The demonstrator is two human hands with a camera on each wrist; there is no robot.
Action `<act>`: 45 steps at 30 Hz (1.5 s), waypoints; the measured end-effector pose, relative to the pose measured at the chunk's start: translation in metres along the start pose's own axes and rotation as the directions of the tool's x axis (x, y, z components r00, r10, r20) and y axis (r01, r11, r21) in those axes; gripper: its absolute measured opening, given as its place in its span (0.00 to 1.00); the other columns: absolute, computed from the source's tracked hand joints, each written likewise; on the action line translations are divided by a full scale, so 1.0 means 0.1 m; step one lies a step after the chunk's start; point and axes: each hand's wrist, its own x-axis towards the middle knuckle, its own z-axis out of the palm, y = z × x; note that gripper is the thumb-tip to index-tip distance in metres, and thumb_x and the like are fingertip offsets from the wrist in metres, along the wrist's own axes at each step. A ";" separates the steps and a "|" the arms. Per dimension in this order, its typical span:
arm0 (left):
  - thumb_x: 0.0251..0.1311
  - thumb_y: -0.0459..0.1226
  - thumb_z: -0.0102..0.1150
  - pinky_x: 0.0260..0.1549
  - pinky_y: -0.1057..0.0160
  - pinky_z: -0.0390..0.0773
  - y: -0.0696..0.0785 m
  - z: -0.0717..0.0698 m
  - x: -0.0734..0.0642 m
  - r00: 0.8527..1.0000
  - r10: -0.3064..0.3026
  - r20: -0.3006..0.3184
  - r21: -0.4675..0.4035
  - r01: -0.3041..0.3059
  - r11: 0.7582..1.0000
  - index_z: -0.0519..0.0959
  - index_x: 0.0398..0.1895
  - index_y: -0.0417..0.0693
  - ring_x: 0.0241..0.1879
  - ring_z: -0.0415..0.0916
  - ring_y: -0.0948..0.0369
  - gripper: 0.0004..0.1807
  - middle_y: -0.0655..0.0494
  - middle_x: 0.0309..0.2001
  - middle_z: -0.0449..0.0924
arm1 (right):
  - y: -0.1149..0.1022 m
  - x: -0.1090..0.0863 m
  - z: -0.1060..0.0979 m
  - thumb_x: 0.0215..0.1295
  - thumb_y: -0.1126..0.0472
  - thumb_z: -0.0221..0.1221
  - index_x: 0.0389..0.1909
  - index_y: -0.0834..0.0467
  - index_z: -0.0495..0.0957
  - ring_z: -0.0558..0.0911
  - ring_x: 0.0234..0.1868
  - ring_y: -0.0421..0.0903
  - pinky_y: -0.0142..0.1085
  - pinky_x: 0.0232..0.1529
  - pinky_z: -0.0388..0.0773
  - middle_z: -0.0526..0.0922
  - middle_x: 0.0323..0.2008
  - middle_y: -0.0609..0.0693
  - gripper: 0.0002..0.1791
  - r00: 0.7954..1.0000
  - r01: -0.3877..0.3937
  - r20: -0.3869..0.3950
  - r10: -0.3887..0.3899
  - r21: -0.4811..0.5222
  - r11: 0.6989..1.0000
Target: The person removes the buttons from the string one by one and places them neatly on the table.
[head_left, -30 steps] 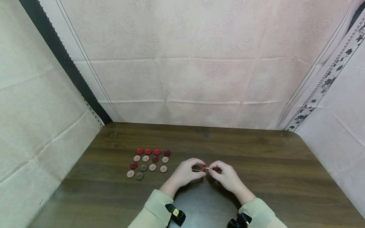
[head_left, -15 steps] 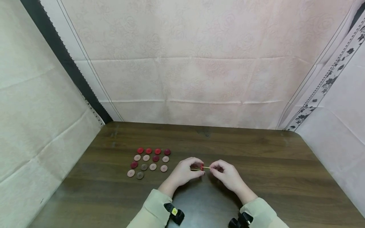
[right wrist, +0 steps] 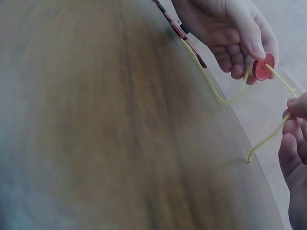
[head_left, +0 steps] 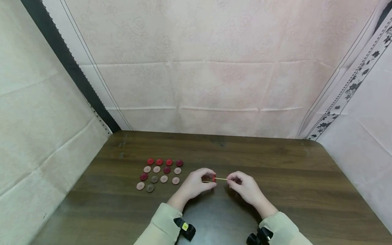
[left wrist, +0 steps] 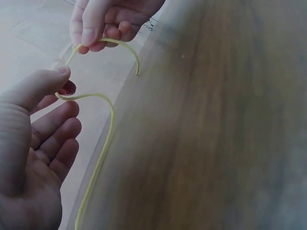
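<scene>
A red button (right wrist: 264, 67) is pinched on edge between the thumb and fingers of my left hand (head_left: 196, 183). Through one of its holes runs a yellow cord (left wrist: 111, 120). My right hand (head_left: 245, 188) pinches that cord a short way to the right of the button, and a stretch of it spans straight between the two hands. Past the right fingertips a short free end curls downward in the right wrist view. On the other side of the button, the longer part hangs from behind my left fingers and trails along the tabletop.
Left of my hands, loose buttons lie in rough rows on the wooden table (head_left: 275, 163): red (head_left: 159, 161), maroon (head_left: 166, 170), pale pink (head_left: 163, 179) and grey-brown (head_left: 150, 188). Pale patterned cloth (head_left: 196, 85) hangs behind the table and at both sides.
My left hand, with the button, has moved a little left, and my right hand slightly right. The length of yellow cord showing between them has grown.
</scene>
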 end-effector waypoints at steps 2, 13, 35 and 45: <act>0.54 0.41 0.66 0.46 0.60 0.73 -0.01 -0.01 0.00 1.000 -0.004 -0.003 0.002 0.004 1.000 0.79 0.47 0.49 0.42 0.74 0.66 0.17 0.66 0.39 0.77 | 0.00 0.00 0.00 0.58 0.65 0.63 0.34 0.58 0.80 0.75 0.25 0.41 0.33 0.26 0.74 0.78 0.24 0.43 0.04 1.000 -0.011 0.003 0.011 0.003 1.000; 0.55 0.41 0.66 0.46 0.59 0.73 -0.01 -0.08 -0.03 0.999 -0.035 0.000 0.000 0.035 0.999 0.79 0.48 0.50 0.43 0.74 0.65 0.17 0.66 0.40 0.77 | 0.02 0.00 -0.03 0.59 0.65 0.63 0.34 0.58 0.80 0.75 0.26 0.40 0.33 0.28 0.74 0.79 0.24 0.43 0.04 1.000 -0.015 0.004 0.015 -0.011 1.000; 0.55 0.42 0.65 0.42 0.60 0.74 -0.08 -0.19 -0.11 0.994 -0.099 -0.037 -0.020 0.098 0.995 0.77 0.46 0.52 0.41 0.75 0.63 0.15 0.64 0.38 0.78 | 0.05 -0.03 -0.08 0.60 0.63 0.62 0.34 0.55 0.80 0.75 0.27 0.39 0.32 0.27 0.74 0.80 0.27 0.43 0.02 1.000 -0.017 -0.018 0.016 -0.025 1.000; 0.55 0.43 0.65 0.40 0.60 0.72 -0.10 -0.22 -0.15 0.993 -0.105 -0.049 0.011 0.105 0.994 0.77 0.46 0.52 0.40 0.74 0.63 0.16 0.65 0.38 0.78 | 0.04 -0.03 -0.07 0.60 0.63 0.62 0.35 0.56 0.81 0.75 0.26 0.39 0.32 0.27 0.73 0.79 0.27 0.41 0.03 1.000 -0.024 -0.019 0.024 -0.034 0.999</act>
